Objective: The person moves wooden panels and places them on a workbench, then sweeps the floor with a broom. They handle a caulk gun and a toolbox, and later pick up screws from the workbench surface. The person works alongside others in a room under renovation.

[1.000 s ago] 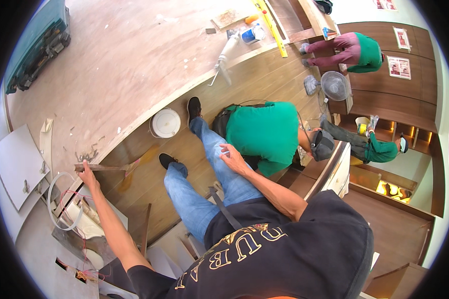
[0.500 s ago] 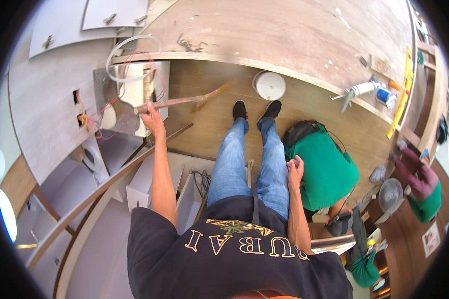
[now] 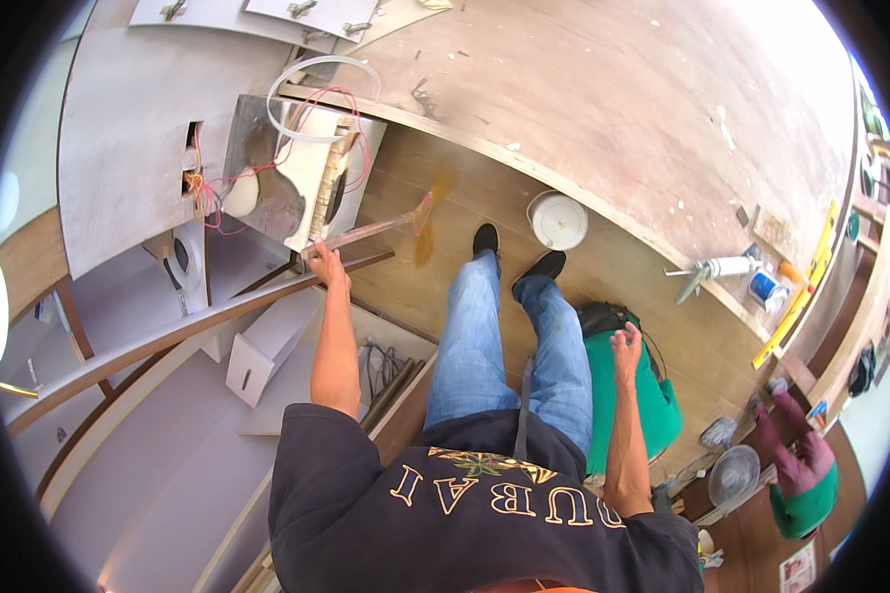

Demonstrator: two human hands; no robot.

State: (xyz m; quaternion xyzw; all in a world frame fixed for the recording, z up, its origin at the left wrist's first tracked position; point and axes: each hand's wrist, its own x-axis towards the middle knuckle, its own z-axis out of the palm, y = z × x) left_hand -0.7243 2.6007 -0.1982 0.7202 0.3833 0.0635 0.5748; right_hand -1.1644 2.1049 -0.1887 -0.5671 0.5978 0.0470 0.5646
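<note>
Left hand (image 3: 328, 265) closed around near end of long thin rod (image 3: 371, 232); rod runs out over wooden floor (image 3: 485, 198), blurred orange tip (image 3: 427, 210) at far end, likely in motion. Hand sits just beside open grey cabinet panel (image 3: 297, 188) with loose red wires (image 3: 267, 168) and white hose loop (image 3: 321, 74). Right hand (image 3: 624, 343) fingers apart, empty, hanging above green bag (image 3: 628, 390) by right leg; not touching it as far as visible. White bucket (image 3: 559, 219) near shoes, at floor edge against lighter unfinished strip. Caulking gun (image 3: 717, 269) and yellow level (image 3: 796, 311) well apart toward right edge of floor.

Step judged: handling rod at cabinet opening, mid-swing or mid-placement. Next move calls for steadying blurred tip and keeping rod off wires and hose.
</note>
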